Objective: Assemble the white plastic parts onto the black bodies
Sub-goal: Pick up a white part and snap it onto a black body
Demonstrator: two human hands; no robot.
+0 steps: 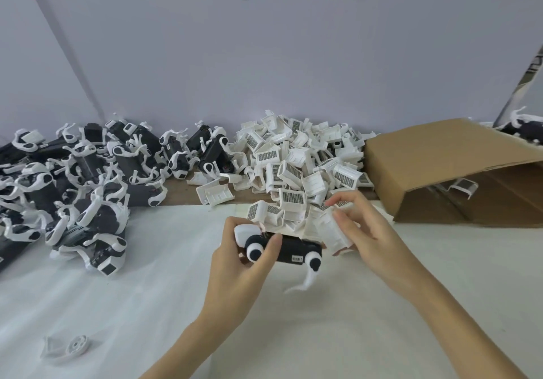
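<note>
You have a black body (289,248) with white round joints and a dangling white leg held level above the table, a white plastic part (333,231) touching its right end, beside the heap of white parts (299,161).

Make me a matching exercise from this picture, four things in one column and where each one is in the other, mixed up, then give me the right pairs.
Things:
1. black body
2. pile of white plastic parts
3. cardboard box
4. pile of finished bodies

Places:
A. on its side at the far right of the table
B. heaped at the left of the table
C. held in the left hand, with the right hand holding a white part beside it
D. heaped at the middle, against the wall

Pairs: 1-C, 2-D, 3-A, 4-B
</note>
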